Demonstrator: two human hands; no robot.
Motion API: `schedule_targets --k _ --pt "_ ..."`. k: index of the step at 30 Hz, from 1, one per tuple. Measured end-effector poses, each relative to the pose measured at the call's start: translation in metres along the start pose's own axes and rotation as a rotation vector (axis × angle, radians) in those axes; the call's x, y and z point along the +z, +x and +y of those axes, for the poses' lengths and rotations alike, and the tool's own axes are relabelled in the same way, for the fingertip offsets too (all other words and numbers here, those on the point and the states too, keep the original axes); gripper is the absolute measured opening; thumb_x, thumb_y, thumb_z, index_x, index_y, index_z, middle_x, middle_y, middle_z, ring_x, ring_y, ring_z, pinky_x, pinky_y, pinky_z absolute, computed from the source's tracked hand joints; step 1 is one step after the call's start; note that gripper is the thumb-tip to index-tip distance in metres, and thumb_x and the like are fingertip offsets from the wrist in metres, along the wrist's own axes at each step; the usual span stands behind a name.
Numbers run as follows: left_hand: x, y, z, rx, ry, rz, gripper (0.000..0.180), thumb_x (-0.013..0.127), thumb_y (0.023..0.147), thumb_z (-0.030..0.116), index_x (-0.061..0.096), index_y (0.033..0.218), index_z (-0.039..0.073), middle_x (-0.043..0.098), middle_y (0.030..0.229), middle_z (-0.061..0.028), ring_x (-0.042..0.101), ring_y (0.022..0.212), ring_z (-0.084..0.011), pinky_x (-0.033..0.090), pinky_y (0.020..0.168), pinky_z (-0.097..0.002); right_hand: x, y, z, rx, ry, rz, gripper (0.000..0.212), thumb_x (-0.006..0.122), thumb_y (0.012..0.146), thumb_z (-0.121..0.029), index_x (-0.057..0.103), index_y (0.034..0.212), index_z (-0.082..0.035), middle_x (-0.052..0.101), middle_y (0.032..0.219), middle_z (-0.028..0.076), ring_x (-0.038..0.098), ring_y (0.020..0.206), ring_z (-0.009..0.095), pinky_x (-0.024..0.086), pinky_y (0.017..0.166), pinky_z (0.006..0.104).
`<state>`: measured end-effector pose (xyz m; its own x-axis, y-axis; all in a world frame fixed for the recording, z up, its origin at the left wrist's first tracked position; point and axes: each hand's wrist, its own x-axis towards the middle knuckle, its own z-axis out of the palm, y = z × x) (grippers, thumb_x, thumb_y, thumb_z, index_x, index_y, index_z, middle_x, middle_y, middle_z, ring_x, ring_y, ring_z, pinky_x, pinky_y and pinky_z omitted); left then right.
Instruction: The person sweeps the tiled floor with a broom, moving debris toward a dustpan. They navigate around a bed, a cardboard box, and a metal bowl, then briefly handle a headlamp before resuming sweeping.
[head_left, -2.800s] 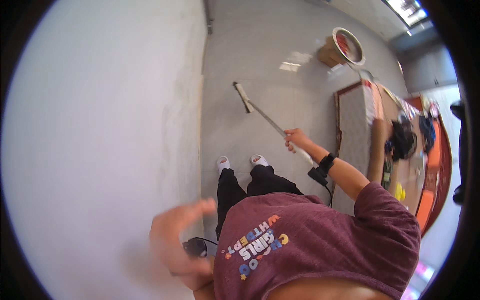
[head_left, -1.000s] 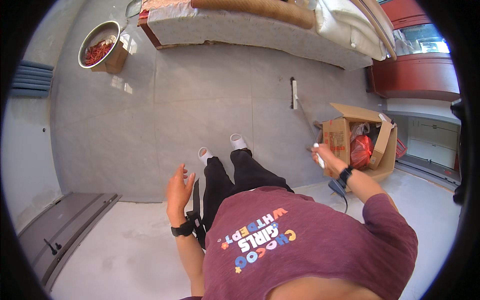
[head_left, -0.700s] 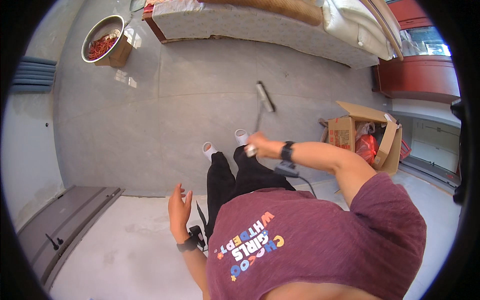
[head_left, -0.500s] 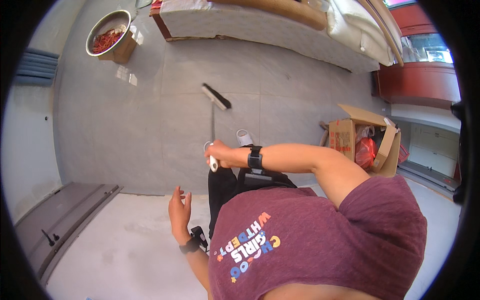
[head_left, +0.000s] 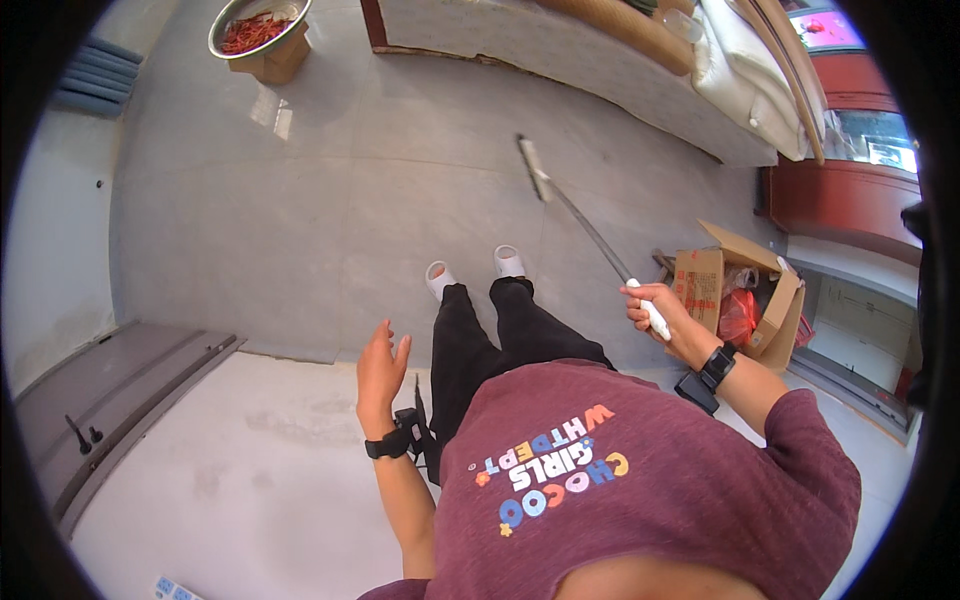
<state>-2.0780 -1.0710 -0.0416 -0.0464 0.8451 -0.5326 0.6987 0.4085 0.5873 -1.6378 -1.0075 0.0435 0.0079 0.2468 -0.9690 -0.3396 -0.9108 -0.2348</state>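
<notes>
My right hand (head_left: 662, 318) is closed round the white grip of a broom (head_left: 597, 236), out to the right of my legs. The broom's grey pole slants away and to the left, ending in a narrow white head with dark bristles. That head is beyond my feet, over the grey tiled floor; whether it touches the tiles I cannot tell. My left hand (head_left: 381, 368) hangs at my left side with fingers stretched and nothing in it.
A metal basin of red chillies (head_left: 258, 33) rests on a cardboard box (head_left: 275, 62) at far left. An opened carton (head_left: 697, 285) holding a red bag stands at right. The bed (head_left: 560, 75) borders the far side. A grey door (head_left: 110, 410) is at left.
My right hand has swung from in front of my body out to the right with the broom. The broom head moved right and farther away. My left hand stays low and open.
</notes>
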Motion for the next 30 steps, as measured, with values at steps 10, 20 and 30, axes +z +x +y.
schedule_targets --k 10,20,30 --pt "-0.018 -0.021 -0.025 -0.071 0.044 -0.009 0.048 0.062 0.088 0.024 0.049 0.127 -0.001 0.063 0.107 -0.0197 0.064 0.093 -0.0331 0.05 0.077 -0.0409 0.05 0.187 0.064 0.113 0.274 -0.068 0.018 0.053 0.076 -0.002 0.039 0.067 -0.009 0.04 0.056 0.003 0.045 0.044 0.017 0.042 0.042 0.0312" --pt "-0.014 -0.017 -0.001 -0.029 0.103 -0.022 0.048 0.062 0.088 0.023 0.049 0.126 -0.003 0.064 0.107 -0.0208 0.065 0.09 -0.0336 0.051 0.076 -0.0406 0.191 0.089 0.022 0.559 0.16 -0.667 0.014 0.05 0.088 -0.005 0.043 0.077 -0.004 0.041 0.058 0.0 0.042 0.048 0.01 0.038 0.04 0.0219" --pt "0.029 0.038 0.059 0.062 0.162 -0.052 0.046 0.064 0.086 0.022 0.051 0.123 -0.002 0.064 0.103 -0.0215 0.065 0.091 -0.0344 0.051 0.076 -0.042 -0.061 0.001 -0.062 0.226 0.546 -0.508 0.022 0.051 0.09 -0.008 0.046 0.108 0.006 0.041 0.067 -0.001 0.038 0.051 0.005 0.028 0.036 0.0159"
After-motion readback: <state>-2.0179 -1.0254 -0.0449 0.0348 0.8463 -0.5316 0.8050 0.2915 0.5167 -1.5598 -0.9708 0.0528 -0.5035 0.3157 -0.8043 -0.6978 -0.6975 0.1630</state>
